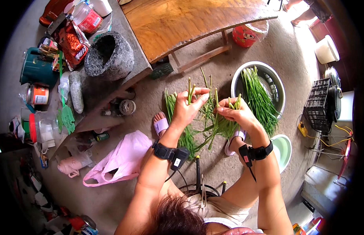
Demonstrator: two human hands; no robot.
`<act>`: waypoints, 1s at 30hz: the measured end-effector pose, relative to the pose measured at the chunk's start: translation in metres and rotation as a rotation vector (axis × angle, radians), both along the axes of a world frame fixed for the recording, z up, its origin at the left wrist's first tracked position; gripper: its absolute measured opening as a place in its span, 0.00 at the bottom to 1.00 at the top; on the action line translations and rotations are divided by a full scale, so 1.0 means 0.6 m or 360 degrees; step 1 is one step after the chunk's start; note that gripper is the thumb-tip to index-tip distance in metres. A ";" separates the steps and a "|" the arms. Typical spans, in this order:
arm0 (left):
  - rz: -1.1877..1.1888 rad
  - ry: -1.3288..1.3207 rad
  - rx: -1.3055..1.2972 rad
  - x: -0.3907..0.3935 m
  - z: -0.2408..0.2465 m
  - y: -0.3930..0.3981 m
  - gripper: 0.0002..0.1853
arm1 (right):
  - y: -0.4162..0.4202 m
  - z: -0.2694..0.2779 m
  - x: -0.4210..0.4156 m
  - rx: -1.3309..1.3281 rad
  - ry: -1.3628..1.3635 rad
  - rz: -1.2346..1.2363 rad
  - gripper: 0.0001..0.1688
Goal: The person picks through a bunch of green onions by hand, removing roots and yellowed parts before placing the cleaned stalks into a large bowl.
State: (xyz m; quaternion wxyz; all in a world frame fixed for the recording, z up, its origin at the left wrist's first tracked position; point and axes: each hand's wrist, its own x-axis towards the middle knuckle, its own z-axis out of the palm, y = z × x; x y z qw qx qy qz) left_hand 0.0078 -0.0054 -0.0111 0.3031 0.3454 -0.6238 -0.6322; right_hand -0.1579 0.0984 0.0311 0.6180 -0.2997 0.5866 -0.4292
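Observation:
My left hand is closed around a few cut green stems, whose pale ends stick up past the thumb. Beside it, my right hand grips a small bunch of leafy green stalks, cut ends up and leaves hanging. One upright stalk is pinched at that hand's fingertips. Below my left hand, a pile of long greens lies on the concrete floor between my feet. Loose trimmings are scattered between the hands. To the right, a metal basin holds a large bundle of long greens.
A pink plastic bag lies at left, near a slab bearing a stone mortar and pestle. Ahead stands a wooden table. A pale green basin and a black crate are at right. Another person's legs show top right.

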 end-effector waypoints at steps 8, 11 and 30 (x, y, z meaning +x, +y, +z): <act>-0.0186 0.0158 0.0155 -0.004 0.027 0.011 0.12 | -0.001 -0.005 -0.002 -0.0021 -0.0057 0.0029 0.09; -0.0257 0.0102 0.0219 0.000 0.029 0.014 0.11 | -0.002 -0.004 0.003 -0.0033 -0.0089 0.0050 0.10; -0.0200 0.0102 0.0555 0.001 0.034 0.012 0.10 | -0.002 -0.004 0.011 0.0018 -0.0254 -0.0060 0.11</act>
